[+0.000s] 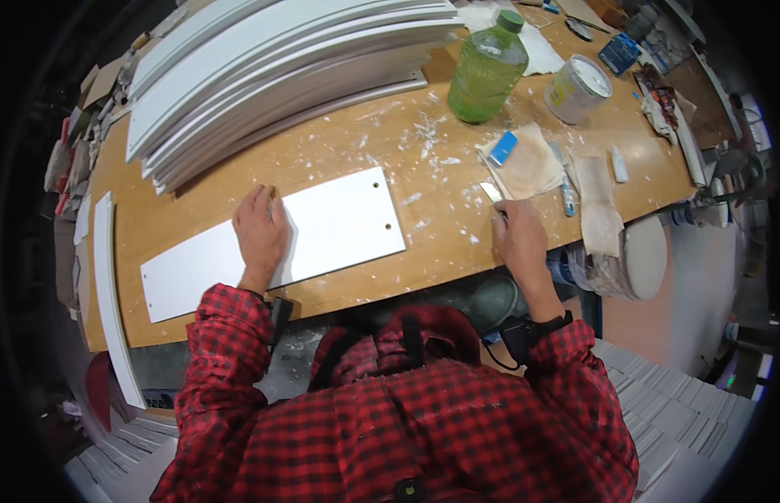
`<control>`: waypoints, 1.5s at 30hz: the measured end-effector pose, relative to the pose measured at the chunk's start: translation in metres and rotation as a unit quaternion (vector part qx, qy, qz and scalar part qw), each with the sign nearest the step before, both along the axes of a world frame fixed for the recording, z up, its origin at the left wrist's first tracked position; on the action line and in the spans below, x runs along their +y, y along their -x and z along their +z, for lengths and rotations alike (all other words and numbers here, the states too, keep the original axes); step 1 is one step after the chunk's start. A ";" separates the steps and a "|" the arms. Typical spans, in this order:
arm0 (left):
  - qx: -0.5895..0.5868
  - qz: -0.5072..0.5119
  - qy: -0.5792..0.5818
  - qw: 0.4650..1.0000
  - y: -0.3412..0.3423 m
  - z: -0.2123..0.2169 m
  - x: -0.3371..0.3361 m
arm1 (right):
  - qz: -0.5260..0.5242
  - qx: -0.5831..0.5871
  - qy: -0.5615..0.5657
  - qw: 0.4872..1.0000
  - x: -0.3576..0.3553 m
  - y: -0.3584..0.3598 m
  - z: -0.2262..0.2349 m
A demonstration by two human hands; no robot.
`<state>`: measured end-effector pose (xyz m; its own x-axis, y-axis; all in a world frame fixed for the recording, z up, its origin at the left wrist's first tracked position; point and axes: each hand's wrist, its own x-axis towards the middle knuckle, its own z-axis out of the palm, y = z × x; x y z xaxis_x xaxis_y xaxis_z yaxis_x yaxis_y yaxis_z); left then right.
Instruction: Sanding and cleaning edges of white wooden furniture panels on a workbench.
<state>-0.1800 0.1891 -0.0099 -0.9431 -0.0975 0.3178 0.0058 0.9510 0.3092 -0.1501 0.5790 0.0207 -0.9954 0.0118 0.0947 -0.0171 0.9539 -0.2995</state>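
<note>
A white board (340,222) with small holes near its ends lies aslant on the wooden table. My left hand (261,230) rests across it, fingers bent together over its far edge. To the right of the board, my right hand (521,239) is closed round the dark handle of a putty knife (491,192), whose pale blade points away from me. Just beyond that blade, a blue block (503,148) sits on a stained cloth (534,172). A blue-handled tool (568,197) lies to the right of the hand.
A tall stack of white boards (298,75) fills the far left. A green bottle (489,71) and a tub of white paste (577,88) stand at the back right. Another narrow board (111,293) overhangs the left front edge. A folded cloth (598,205) hangs over the right front edge.
</note>
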 end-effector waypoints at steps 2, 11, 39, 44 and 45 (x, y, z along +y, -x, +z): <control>0.006 0.003 -0.008 1.000 -0.001 0.002 0.001 | -0.009 0.016 0.001 1.000 -0.003 -0.001 -0.003; -0.013 0.010 -0.018 1.000 -0.004 0.006 0.004 | -0.108 -0.011 -0.030 0.994 -0.020 0.011 0.005; -0.088 -0.131 -0.037 0.987 -0.035 0.026 -0.216 | 0.259 0.018 0.160 0.953 -0.395 0.007 -0.013; -0.086 -0.139 -0.049 0.985 -0.037 0.027 -0.220 | -0.055 0.075 0.081 0.992 -0.274 0.042 -0.029; -0.086 -0.139 -0.050 0.985 -0.037 0.026 -0.220 | -0.137 0.074 0.066 0.985 -0.228 0.050 -0.027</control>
